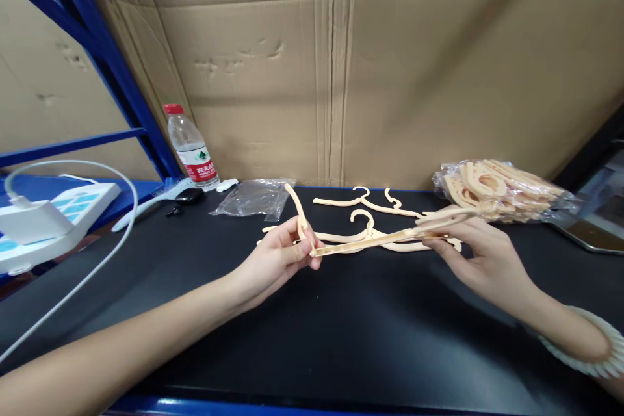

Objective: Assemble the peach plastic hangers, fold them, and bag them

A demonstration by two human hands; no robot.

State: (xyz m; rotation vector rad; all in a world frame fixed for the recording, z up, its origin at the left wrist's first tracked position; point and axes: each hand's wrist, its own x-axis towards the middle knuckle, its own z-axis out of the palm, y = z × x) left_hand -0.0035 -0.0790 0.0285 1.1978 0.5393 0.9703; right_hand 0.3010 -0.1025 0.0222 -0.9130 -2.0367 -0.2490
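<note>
A beige plastic clothes hanger is stretched between my two hands above the black tabletop. My left hand pinches it at its left end, where a curved arm sticks up past the fingers. Around the other end, my right hand has its thumb below and fingers on top, partly hidden by the hanger. Behind the held hanger lie more beige hangers, one with its hook showing and another hanger farther back. A loose hook piece lies near them.
At the back right sits a clear bag of beige hanger parts. A water bottle, a flat plastic bag and a brush are back left. A white power strip with a cable is at left; cardboard walls the back.
</note>
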